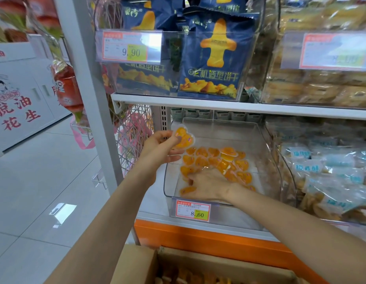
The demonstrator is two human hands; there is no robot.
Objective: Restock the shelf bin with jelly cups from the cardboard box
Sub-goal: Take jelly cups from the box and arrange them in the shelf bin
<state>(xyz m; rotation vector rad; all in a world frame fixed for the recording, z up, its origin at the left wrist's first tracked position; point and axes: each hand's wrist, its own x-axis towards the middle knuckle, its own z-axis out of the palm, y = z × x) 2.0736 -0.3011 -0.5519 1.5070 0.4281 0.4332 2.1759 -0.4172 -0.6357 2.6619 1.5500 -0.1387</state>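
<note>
Left of centre, the left hand [159,148] pinches one heart-shaped jelly cup [183,139] over the clear shelf bin [170,181]. A layer of orange jelly cups [215,160] covers the bin's floor. The right hand [206,185] lies palm-down on them; its grip cannot be told. At bottom centre, the cardboard box [137,263] holds more cups.

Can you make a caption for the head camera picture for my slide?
Left hand holds a jelly cup by the clear shelf bin while the right hand rests on the cups inside.

jelly cups [215,162] lie in the shelf bin [269,140], one more held over its left rim; cardboard box [137,263] below in front; biscuit packets [210,58] on the shelf [198,103] above.
</note>
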